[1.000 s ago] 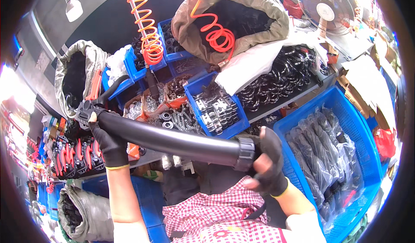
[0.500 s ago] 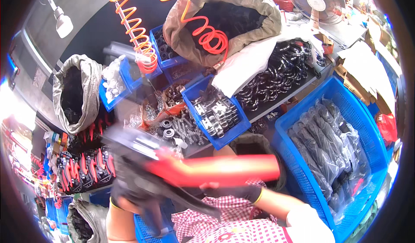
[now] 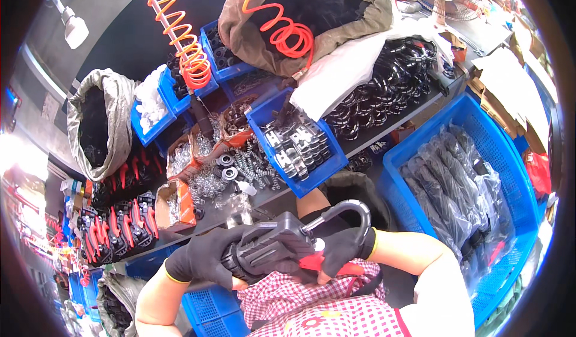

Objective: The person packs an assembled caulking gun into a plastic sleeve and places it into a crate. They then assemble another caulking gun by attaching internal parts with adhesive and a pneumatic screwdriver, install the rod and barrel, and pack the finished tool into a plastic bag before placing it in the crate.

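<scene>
A black plastic device [image 3: 273,244] with ribbed sides, a red lever and a bent metal hook sits in front of my apron, held between both hands. My left hand [image 3: 207,258], in a black glove with bare fingertips, is closed around its ribbed left end. On the other side, my right hand [image 3: 347,252], gloved the same way, closes on it by the red lever [image 3: 312,261]. From the device's top right the hook [image 3: 347,207] curves up over my right hand. The palm sides of both hands are hidden.
Ahead, a blue bin [image 3: 303,184] holds metal brackets beside loose springs [image 3: 255,172]. Similar red-and-black devices [image 3: 120,229] stand at left. Black hooks [image 3: 384,91] are heaped beyond. A large blue basket [image 3: 390,172] with bagged parts is at right. Coiled orange hoses [image 3: 195,67] hang overhead.
The device, blurred and with its red lever pointing right, has turned and come to rest by my apron. Its hook now shows. My right hand has risen beside it.
</scene>
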The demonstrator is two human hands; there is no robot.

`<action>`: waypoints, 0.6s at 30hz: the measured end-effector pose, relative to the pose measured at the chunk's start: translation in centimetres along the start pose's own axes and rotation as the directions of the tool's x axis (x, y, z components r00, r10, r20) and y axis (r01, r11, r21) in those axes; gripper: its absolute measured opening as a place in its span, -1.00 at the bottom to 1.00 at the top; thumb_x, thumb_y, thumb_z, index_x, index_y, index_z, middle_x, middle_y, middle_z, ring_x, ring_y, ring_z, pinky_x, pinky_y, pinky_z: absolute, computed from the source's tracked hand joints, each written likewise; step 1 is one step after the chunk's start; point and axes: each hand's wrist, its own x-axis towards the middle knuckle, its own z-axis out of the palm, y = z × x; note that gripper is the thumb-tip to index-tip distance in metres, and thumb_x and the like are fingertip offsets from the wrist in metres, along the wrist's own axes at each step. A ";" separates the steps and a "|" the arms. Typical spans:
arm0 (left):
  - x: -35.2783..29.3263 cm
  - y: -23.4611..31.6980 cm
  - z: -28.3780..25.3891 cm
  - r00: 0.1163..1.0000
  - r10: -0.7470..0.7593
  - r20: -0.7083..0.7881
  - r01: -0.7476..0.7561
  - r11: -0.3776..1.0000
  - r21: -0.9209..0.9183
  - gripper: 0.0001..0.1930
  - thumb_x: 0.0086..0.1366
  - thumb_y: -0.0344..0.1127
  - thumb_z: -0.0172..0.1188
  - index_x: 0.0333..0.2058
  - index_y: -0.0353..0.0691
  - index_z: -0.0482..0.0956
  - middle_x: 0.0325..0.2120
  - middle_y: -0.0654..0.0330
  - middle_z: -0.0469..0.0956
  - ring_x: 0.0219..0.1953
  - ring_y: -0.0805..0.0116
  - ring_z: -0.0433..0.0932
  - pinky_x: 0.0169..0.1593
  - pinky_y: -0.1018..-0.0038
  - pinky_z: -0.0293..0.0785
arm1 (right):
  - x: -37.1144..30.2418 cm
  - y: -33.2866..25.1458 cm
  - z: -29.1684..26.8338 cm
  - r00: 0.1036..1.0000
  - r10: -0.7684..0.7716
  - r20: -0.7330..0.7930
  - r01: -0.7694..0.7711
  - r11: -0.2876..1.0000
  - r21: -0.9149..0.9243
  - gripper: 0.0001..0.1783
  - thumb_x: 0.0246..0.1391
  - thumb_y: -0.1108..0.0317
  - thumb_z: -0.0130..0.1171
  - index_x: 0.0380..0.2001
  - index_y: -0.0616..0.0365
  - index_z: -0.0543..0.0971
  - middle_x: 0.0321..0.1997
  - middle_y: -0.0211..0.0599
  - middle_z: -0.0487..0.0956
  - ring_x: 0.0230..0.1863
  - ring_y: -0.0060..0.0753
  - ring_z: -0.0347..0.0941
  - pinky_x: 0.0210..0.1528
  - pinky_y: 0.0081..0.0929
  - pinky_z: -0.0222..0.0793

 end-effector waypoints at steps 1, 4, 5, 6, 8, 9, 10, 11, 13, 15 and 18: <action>0.3 0.0 -0.2 1.000 0.031 0.002 -0.031 0.995 0.091 -0.02 -0.21 -0.24 0.57 0.24 -0.31 0.30 -0.09 0.11 0.60 -0.08 0.43 0.57 0.05 0.48 0.42 | -0.2 0.2 0.1 1.000 -0.004 -0.006 0.004 1.000 0.003 -0.16 -0.09 0.51 0.31 0.31 0.21 0.23 0.18 -0.27 0.44 0.03 -0.51 0.39 0.04 -0.43 0.37; 1.3 1.2 0.1 0.995 0.089 -0.035 -0.075 0.957 0.279 -0.10 -0.21 -0.21 0.56 0.17 -0.29 0.36 -0.14 0.09 0.60 -0.12 0.35 0.59 0.00 0.45 0.45 | -1.9 -1.4 0.3 0.934 -0.082 -0.347 -0.089 0.889 -0.449 -0.27 -0.12 0.36 0.42 0.16 0.24 0.39 -0.12 -0.28 0.54 -0.10 -0.41 0.47 -0.02 -0.42 0.41; 1.4 1.4 0.3 0.996 0.084 -0.043 -0.068 0.957 0.282 -0.10 -0.21 -0.21 0.56 0.17 -0.29 0.36 -0.14 0.09 0.60 -0.12 0.35 0.59 0.00 0.45 0.45 | -3.1 -3.5 0.3 0.910 -0.264 -0.319 0.040 0.822 -0.567 -0.27 -0.13 0.34 0.44 0.14 0.29 0.41 -0.01 -0.20 0.52 0.00 -0.36 0.44 0.07 -0.38 0.35; 1.3 1.4 0.5 0.991 0.072 -0.114 -0.034 0.951 0.308 -0.13 -0.21 -0.21 0.55 0.14 -0.28 0.38 -0.16 0.07 0.60 -0.13 0.32 0.60 -0.02 0.43 0.46 | -4.2 -5.6 0.3 0.860 -0.436 -0.265 0.160 0.723 -0.672 -0.28 -0.14 0.32 0.45 0.12 0.34 0.43 0.10 -0.12 0.51 0.09 -0.31 0.42 0.16 -0.35 0.30; 1.8 1.6 0.7 0.983 0.065 -0.172 -0.004 0.944 0.331 -0.16 -0.21 -0.21 0.55 0.11 -0.28 0.40 -0.18 0.06 0.59 -0.15 0.30 0.61 -0.03 0.41 0.47 | -6.6 -8.4 1.1 0.664 -0.539 -0.519 0.541 0.825 -0.165 -0.16 -0.20 0.03 0.47 0.09 0.33 0.44 0.17 -0.04 0.47 0.11 -0.09 0.45 0.23 -0.21 0.27; 2.3 2.0 1.3 0.969 0.110 -0.223 0.001 0.895 0.446 -0.15 -0.21 -0.21 0.55 0.11 -0.28 0.39 -0.17 0.05 0.59 -0.15 0.28 0.61 -0.04 0.41 0.48 | -6.4 -9.2 1.8 0.456 -0.644 -0.615 0.723 0.670 -0.166 -0.40 -0.01 0.03 0.30 -0.07 0.34 0.52 0.01 -0.03 0.58 -0.02 -0.19 0.54 0.05 -0.23 0.40; 2.8 2.3 1.7 0.950 0.161 -0.267 0.015 0.833 0.553 -0.15 -0.21 -0.21 0.54 0.12 -0.28 0.39 -0.16 0.04 0.59 -0.14 0.26 0.61 -0.04 0.40 0.48 | -6.3 -10.3 2.0 0.402 -0.681 -0.612 0.220 0.720 -0.658 -0.60 0.06 0.17 0.23 -0.19 0.29 0.54 -0.18 -0.12 0.58 -0.20 -0.20 0.55 -0.16 -0.29 0.42; 3.1 2.7 1.8 0.951 0.157 -0.265 0.016 0.834 0.551 -0.15 -0.21 -0.21 0.54 0.12 -0.28 0.39 -0.16 0.04 0.59 -0.14 0.26 0.61 -0.04 0.40 0.48 | -5.9 -11.2 2.2 0.380 -0.725 -0.574 -0.404 0.428 -0.808 -0.80 0.13 0.30 0.17 -0.30 0.24 0.55 -0.38 -0.22 0.58 -0.38 -0.22 0.57 -0.38 -0.34 0.43; 4.2 3.6 1.2 0.976 0.101 -0.193 -0.013 0.912 0.411 -0.14 -0.19 -0.21 0.52 0.14 -0.27 0.37 -0.14 0.03 0.58 -0.11 0.25 0.60 -0.02 0.38 0.48 | -4.1 -9.9 1.3 0.167 -0.762 -0.626 -0.258 0.579 -0.773 -0.75 0.20 0.33 0.09 -0.54 0.21 0.50 -0.62 -0.25 0.46 -0.60 -0.16 0.47 -0.53 -0.28 0.33; 5.7 3.7 0.5 0.976 0.176 -0.130 -0.119 0.925 0.360 -0.14 -0.17 -0.21 0.51 0.16 -0.27 0.36 -0.12 0.02 0.57 -0.09 0.24 0.60 -0.01 0.36 0.47 | -4.1 -9.9 0.9 0.210 -0.933 -0.292 -0.290 0.226 -0.930 -0.68 0.21 0.33 0.07 -0.63 0.18 0.44 -0.71 -0.29 0.38 -0.66 -0.22 0.42 -0.51 -0.31 0.33; 7.8 4.8 -0.5 0.991 0.069 -0.111 -0.036 0.960 0.276 -0.11 -0.14 -0.18 0.53 0.18 -0.34 0.32 -0.09 0.01 0.55 -0.05 0.26 0.57 0.04 0.37 0.44 | -4.6 -11.0 -0.4 0.067 -0.987 -0.144 -0.408 0.104 -0.907 -0.81 0.15 0.28 0.09 -0.39 0.20 0.47 -0.46 -0.18 0.48 -0.49 -0.15 0.42 -0.48 -0.33 0.30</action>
